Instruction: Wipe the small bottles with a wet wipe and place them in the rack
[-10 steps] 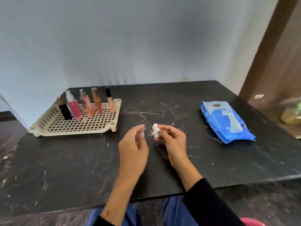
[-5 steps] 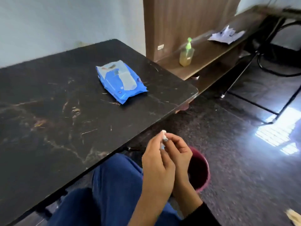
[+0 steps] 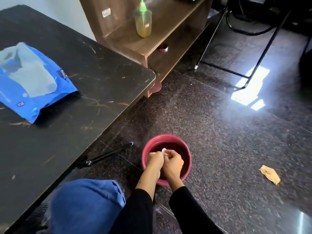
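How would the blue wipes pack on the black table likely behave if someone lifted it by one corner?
The blue wipes pack would probably sag, since its film wrapper looks soft and crinkled. It lies flat on the table, so rolling seems unlikely. Its glossy surface may be slightly slippery.

We see daylight glaring white off the polished floor (image 3: 249, 88) at upper right, washing a hazy streak across it. The dark table (image 3: 94, 85) stays dim. Edges bend with wide-angle distortion, and the lower corners smear with motion blur.
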